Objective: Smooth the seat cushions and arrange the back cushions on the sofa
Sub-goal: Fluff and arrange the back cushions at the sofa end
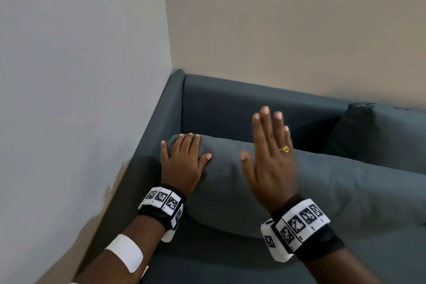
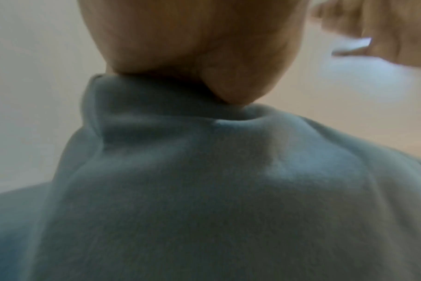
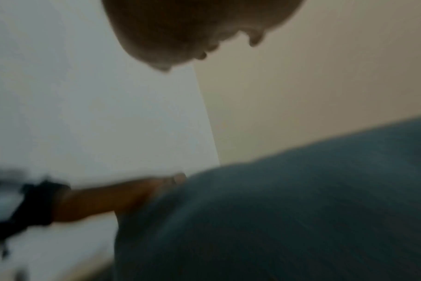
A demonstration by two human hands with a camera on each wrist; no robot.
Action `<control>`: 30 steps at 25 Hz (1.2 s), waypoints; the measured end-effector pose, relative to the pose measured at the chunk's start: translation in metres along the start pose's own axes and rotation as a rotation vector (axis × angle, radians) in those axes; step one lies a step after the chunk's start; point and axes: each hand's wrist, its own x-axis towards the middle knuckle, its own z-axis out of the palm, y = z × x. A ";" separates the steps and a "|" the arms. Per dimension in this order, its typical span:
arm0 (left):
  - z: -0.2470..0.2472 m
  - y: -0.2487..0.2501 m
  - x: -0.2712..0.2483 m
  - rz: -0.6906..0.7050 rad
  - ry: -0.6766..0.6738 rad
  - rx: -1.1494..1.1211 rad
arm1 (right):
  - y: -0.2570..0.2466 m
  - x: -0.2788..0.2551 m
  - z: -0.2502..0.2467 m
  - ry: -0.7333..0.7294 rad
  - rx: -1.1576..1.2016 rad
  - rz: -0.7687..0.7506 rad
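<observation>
A grey-blue back cushion (image 1: pixel 311 191) lies tilted on the dark blue sofa seat (image 1: pixel 219 260), its top corner near the left arm. My left hand (image 1: pixel 184 157) lies flat on that corner with straight fingers; the left wrist view shows the palm pressing a dent into the cushion (image 2: pixel 204 190). My right hand (image 1: pixel 272 152) is raised above the cushion's top edge, fingers straight and together, holding nothing. The right wrist view is blurred and shows the cushion (image 3: pixel 289 218) below the hand. A second back cushion (image 1: pixel 380 134) stands against the sofa back at the right.
The sofa sits in a room corner, with a pale wall (image 1: pixel 80 76) along its left arm (image 1: pixel 166 117) and a beige wall (image 1: pixel 299 18) behind its backrest (image 1: pixel 242 104). The stretch of backrest between the left arm and the second cushion is bare.
</observation>
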 end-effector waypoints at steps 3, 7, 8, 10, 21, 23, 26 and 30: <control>0.000 0.036 0.002 0.029 -0.029 0.027 | 0.031 -0.028 0.015 -0.181 -0.092 -0.078; 0.003 0.086 0.006 0.047 -0.078 0.048 | 0.065 -0.042 0.003 -0.135 -0.041 0.120; 0.006 0.099 0.004 0.092 -0.085 0.060 | 0.076 -0.052 0.006 -0.145 -0.064 0.087; 0.011 0.122 0.006 0.183 -0.082 0.091 | 0.098 -0.059 0.004 -0.076 -0.030 0.105; 0.026 0.241 -0.004 0.292 -0.151 0.098 | 0.195 -0.102 -0.025 -0.031 0.008 0.221; 0.026 0.257 -0.009 0.385 -0.262 0.118 | 0.214 -0.118 -0.019 -0.039 0.013 0.210; 0.030 0.269 -0.012 0.444 -0.358 0.191 | 0.236 -0.135 -0.044 0.061 0.155 0.346; 0.034 0.284 -0.015 0.471 -0.335 0.248 | 0.269 -0.171 -0.021 0.003 0.024 0.313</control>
